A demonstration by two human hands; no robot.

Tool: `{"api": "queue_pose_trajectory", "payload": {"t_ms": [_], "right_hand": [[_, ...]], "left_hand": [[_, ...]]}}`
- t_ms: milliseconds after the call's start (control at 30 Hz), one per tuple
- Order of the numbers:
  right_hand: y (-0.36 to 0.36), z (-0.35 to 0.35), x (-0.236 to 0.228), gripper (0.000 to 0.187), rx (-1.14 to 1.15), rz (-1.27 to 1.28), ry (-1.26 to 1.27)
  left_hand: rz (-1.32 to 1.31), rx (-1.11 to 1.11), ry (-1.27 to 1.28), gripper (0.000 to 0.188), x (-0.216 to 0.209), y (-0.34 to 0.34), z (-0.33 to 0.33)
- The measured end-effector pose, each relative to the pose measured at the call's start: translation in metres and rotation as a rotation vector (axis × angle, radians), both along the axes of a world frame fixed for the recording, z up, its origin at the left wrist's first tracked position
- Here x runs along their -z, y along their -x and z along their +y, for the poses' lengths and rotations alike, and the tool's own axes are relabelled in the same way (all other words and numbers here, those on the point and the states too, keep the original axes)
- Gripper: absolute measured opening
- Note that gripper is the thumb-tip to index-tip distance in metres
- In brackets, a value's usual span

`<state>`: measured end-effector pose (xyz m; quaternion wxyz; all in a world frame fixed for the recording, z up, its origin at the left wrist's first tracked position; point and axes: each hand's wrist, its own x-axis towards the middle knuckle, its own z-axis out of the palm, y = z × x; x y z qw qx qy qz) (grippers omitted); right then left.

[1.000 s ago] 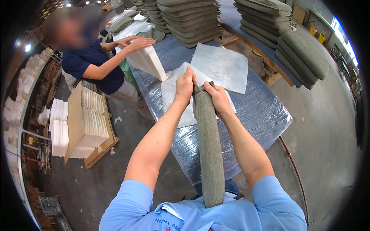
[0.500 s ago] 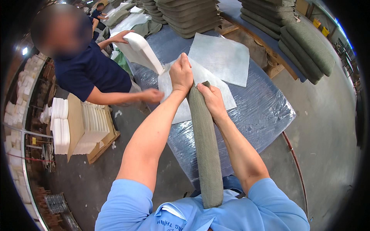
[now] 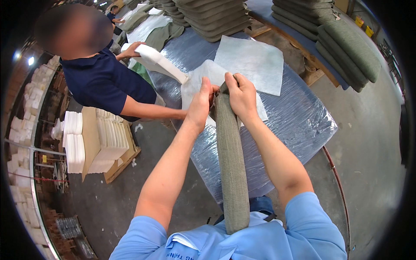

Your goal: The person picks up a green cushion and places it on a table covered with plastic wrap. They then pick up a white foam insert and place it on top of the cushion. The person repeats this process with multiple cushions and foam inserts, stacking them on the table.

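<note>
A grey-green fabric-covered cushion (image 3: 232, 164) stands edge-on before me, its near end against my blue shirt. My right hand (image 3: 242, 97) is closed on the fabric at its far top corner, thumb and fingers pinching it. At the left side of that same end is my left hand (image 3: 200, 106), thumb pointing up and fingers curled against the cover's edge; those fingers are partly hidden. Past my hands, white sheets (image 3: 249, 65) lie on the plastic-wrapped table (image 3: 294, 117). On the left a co-worker in a navy shirt (image 3: 99, 82) holds a white foam pad (image 3: 158, 60).
Stacked grey-green cushions (image 3: 212, 19) rise at the table's far end, with more cushions (image 3: 346, 56) on a blue-topped table at right. White foam pieces (image 3: 112, 138) stand on a pallet at left. A reddish hose (image 3: 337, 177) runs along the floor at right.
My left hand has lowered and loosened from a fist, its thumb now raised. My right hand has moved up onto the corner. The co-worker's lower hand has moved right, behind my left wrist.
</note>
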<state>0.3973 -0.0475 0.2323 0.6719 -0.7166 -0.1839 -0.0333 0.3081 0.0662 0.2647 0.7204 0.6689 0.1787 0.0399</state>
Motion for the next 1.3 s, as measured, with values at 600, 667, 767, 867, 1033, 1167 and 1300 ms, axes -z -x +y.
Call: {"api": "queue_pose_trajectory", "payload": {"t_ms": [600, 667, 767, 867, 1033, 1167, 1300], "right_hand": [[-0.022, 0.067, -0.004, 0.036, -0.173, -0.148, 0.316], [-0.021, 0.064, -0.008, 0.045, -0.243, -0.087, 0.276], [-0.027, 0.043, 0.001, 0.047, -0.291, 0.025, 0.137], [-0.035, 0.004, 0.043, 0.048, -0.276, 0.147, -0.016], [0.062, -0.046, 0.082, 0.068, -0.47, 0.293, -0.11], [0.102, -0.032, 0.061, 0.074, -0.601, 0.305, -0.216], [0.075, -0.041, 0.104, 0.073, -0.696, 0.565, -0.048]], "left_hand": [[-0.071, -0.261, -0.412, 0.033, 0.007, 0.029, -0.007], [0.013, -0.156, -0.341, 0.024, 0.001, 0.033, 0.002], [0.15, -0.023, -0.163, 0.031, -0.021, 0.03, 0.008], [0.313, -0.019, -0.268, 0.031, -0.022, 0.023, 0.025], [0.267, -0.194, -0.397, 0.026, -0.009, 0.019, 0.029], [0.163, -0.389, -0.534, 0.03, 0.013, 0.023, 0.031], [0.156, -0.461, -0.519, 0.032, 0.008, 0.029, 0.048]]}}
